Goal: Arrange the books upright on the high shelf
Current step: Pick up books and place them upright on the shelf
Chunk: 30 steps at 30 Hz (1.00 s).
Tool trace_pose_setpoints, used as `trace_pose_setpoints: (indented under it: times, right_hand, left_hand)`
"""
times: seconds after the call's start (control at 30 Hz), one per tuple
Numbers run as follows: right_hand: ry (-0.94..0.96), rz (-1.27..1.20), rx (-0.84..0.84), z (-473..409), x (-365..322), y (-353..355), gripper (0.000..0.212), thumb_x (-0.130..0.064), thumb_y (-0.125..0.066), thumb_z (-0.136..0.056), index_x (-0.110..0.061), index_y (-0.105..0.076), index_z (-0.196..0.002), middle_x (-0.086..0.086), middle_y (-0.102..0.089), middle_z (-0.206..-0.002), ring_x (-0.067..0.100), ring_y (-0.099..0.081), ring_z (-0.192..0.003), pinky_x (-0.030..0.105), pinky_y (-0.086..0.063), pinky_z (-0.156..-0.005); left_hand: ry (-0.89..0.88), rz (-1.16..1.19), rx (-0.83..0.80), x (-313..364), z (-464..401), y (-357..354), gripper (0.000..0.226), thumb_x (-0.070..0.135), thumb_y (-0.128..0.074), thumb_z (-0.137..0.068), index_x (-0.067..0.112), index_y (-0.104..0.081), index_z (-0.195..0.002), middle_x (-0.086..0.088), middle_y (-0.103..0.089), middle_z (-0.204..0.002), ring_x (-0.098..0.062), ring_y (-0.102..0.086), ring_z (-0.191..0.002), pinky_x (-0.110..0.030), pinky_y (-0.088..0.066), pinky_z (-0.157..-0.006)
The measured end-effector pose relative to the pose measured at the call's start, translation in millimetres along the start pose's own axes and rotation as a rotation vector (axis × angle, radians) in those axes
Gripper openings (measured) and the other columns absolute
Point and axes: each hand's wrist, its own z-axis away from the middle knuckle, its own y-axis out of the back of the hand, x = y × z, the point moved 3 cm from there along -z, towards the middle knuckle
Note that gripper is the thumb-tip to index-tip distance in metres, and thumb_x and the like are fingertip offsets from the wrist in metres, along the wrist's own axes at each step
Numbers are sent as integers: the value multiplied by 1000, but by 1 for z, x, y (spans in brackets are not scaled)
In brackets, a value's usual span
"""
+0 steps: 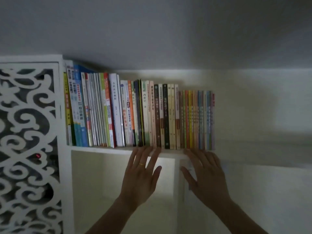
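Observation:
A long row of books point(140, 114) stands upright, spines out, on the high white shelf point(104, 150); the taller ones at the left lean slightly. My left hand point(143, 173), with a gold ring, is raised with fingers spread, its fingertips at the shelf's front edge under the middle books. My right hand point(204, 174) is also spread flat, fingertips at the shelf edge below the thin coloured books point(197, 119) at the row's right end. Neither hand holds anything.
A white carved lattice panel point(28, 141) closes the cabinet at the left. Below the shelf are open white compartments point(118, 191) split by a vertical divider point(179, 191). A pale wall point(261, 115) lies to the right, the ceiling above.

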Motion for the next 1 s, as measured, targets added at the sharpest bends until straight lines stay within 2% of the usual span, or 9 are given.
trace_pose_setpoints:
  times: [0.17, 0.3, 0.4, 0.47, 0.53, 0.63, 0.73, 0.87, 1.0]
  right_hand:
    - [-107, -42, 54, 5, -13, -7, 50, -47, -58, -97, -13, -61, -134, 8, -61, -136, 29, -53, -131, 48, -33, -118]
    - [-187, -115, 96, 28, -30, -8, 61, -47, -61, -97, -10, -52, -145, 14, -46, -154, 32, -34, -148, 51, -32, -119]
    - [-255, -280, 41, 83, -63, -15, 52, -42, -64, -97, -14, -56, -141, 8, -48, -153, 25, -39, -145, 40, -42, -114]
    - [-282, -389, -76, 130, -87, -29, 46, -39, -64, -98, -16, -59, -137, 4, -53, -147, 20, -47, -136, 22, -37, -112]
    - [-336, -461, -225, 180, -109, -51, 40, -36, -63, -99, -17, -61, -135, 2, -57, -141, 18, -51, -130, 18, -39, -108]
    - [-412, -546, -432, 245, -137, -94, 37, -30, -63, -99, -16, -61, -132, 1, -62, -132, 17, -58, -120, 34, -52, -99]
    - [-469, -583, -614, 300, -163, -132, 35, -33, -61, -99, -16, -60, -130, -1, -63, -126, 16, -61, -114, 32, -56, -93]
    - [-631, -538, -972, 376, -187, -185, 51, -50, -50, -100, -21, -51, -142, -1, -55, -143, 19, -50, -134, 32, -40, -110]
    - [-556, -432, -1172, 422, -190, -241, 65, -57, -54, -97, -28, -37, -152, 1, -36, -160, 22, -30, -149, 40, -30, -121]
  left_hand:
    - [121, 127, -25, 17, 13, 8, 63, 42, -47, -106, 15, -29, -160, -11, -28, -166, -24, -17, -156, -51, -25, -124]
    - [113, 207, -46, 20, 25, 19, 60, 38, -49, -106, 13, -32, -158, -10, -23, -167, -26, -14, -157, -50, -35, -118]
    - [155, 249, -66, 21, 73, 21, 49, 34, -50, -106, 14, -47, -151, -9, -38, -161, -26, -32, -150, -45, -38, -116]
    - [197, 269, -134, 18, 124, 14, 44, 32, -52, -106, 15, -53, -146, -8, -46, -154, -26, -42, -143, -44, -40, -113]
    - [276, 273, -224, 7, 185, -1, 40, 30, -53, -105, 15, -57, -141, -8, -52, -148, -27, -50, -135, -45, -43, -109]
    - [486, 269, -418, -14, 273, -27, 37, 34, -48, -106, 18, -58, -138, -7, -57, -141, -27, -55, -126, -46, -48, -103]
    - [843, 320, -607, -26, 348, -46, 37, 36, -49, -105, 22, -55, -139, -3, -58, -138, -23, -54, -125, -43, -46, -106]
    - [1244, 337, -800, -29, 436, -78, 39, 31, -56, -103, 17, -53, -138, -7, -57, -133, -27, -54, -125, -42, -42, -109]
    - [1801, 625, -682, -36, 492, -127, 34, 5, -46, -101, 1, -60, -132, -24, -60, -128, -41, -60, -119, -47, -51, -97]
